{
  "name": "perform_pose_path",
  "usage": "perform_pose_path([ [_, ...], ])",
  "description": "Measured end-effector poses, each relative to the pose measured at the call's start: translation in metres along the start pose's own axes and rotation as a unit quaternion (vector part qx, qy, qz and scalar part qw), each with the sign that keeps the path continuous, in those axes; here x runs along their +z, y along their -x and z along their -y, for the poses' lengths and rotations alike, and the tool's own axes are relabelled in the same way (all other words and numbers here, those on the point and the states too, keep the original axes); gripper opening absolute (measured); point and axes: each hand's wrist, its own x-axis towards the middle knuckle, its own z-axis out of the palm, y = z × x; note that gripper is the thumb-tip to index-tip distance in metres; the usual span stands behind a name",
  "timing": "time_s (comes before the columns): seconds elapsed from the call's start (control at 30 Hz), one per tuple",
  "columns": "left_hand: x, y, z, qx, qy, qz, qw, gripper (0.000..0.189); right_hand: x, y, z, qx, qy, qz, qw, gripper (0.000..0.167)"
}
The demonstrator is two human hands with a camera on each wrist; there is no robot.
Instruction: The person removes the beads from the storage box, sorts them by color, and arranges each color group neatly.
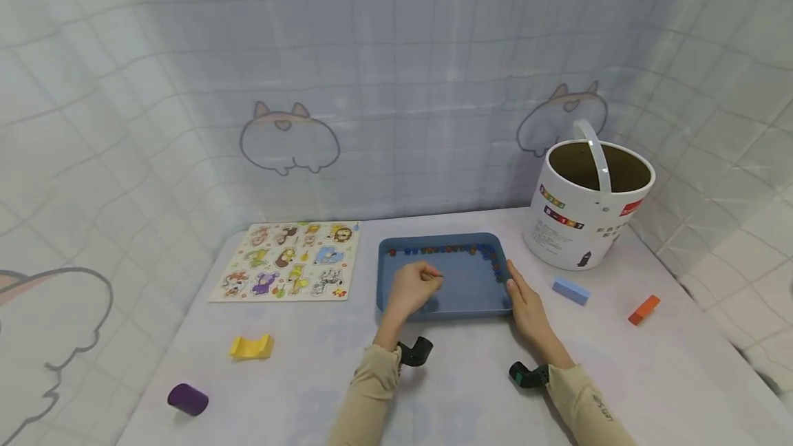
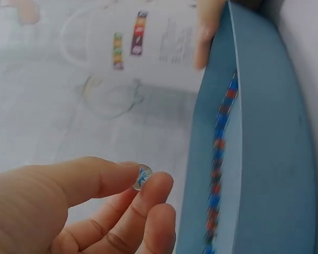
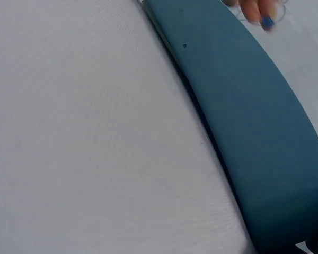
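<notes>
A shallow blue tray (image 1: 458, 312) lies in front of me, with several small blue and reddish marbles (image 1: 455, 249) lined along its far side and down its right side. Over the tray's left half, my left hand (image 1: 414, 289) pinches one small round marble (image 2: 142, 177), clear with a blue pattern, between thumb and fingers. In the right wrist view it shows as a blue spot at the left fingertips (image 3: 267, 22). My right hand (image 1: 531, 314) grips the tray's right wall, its thumb over the rim; the other fingers are partly hidden.
A white bucket (image 1: 560, 239) with a handle stands at the back right, near a blue block (image 1: 571, 291) and an orange block (image 1: 644, 310). On the left are an animal puzzle board (image 1: 285, 261), a yellow curved block (image 1: 251, 347) and a purple cylinder (image 1: 188, 399).
</notes>
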Motion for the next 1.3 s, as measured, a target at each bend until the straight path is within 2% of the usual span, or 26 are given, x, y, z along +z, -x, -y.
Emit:
perform_pose_path([
  [0.13, -0.022, 0.015, 0.011, 0.0, 0.006, -0.032, 0.9995, 0.014, 0.0, 0.002, 0.001, -0.02, 0.015, 0.004, 0.9997, 0.054],
  [0.3, -0.036, 0.029, 0.019, -0.01, 0.018, -0.052, 0.9984, 0.016, 0.001, 0.008, 0.002, -0.046, 0.045, 0.023, 0.9977, 0.059],
  [0.57, -0.041, 0.039, 0.023, -0.023, 0.07, -0.041, 0.9964, 0.02, -0.002, 0.014, 0.004, -0.052, 0.088, 0.042, 0.9939, 0.066],
  [0.77, -0.048, 0.043, 0.023, -0.014, 0.061, -0.038, 0.9973, 0.019, -0.001, 0.012, 0.005, -0.056, 0.086, 0.045, 0.9937, 0.065],
  [0.87, -0.05, 0.05, 0.021, -0.003, 0.05, -0.019, 0.9986, 0.018, -0.002, 0.01, 0.005, -0.061, 0.086, 0.042, 0.9935, 0.065],
  [0.97, -0.044, 0.059, 0.019, 0.008, 0.046, 0.024, 0.9986, 0.02, -0.002, 0.009, 0.006, -0.058, 0.085, 0.044, 0.9937, 0.065],
  [1.07, -0.029, 0.066, 0.018, 0.017, 0.048, 0.072, 0.9961, 0.019, -0.003, 0.008, 0.007, -0.057, 0.084, 0.045, 0.9938, 0.065],
  [1.2, 0.005, 0.071, 0.015, 0.022, 0.028, 0.107, 0.9936, 0.011, -0.002, 0.009, 0.006, -0.05, 0.082, 0.045, 0.9943, 0.065],
  [1.3, 0.033, 0.07, 0.01, 0.036, -0.011, 0.119, 0.9921, 0.008, -0.001, 0.01, 0.007, -0.044, 0.074, 0.044, 0.9953, 0.065],
])
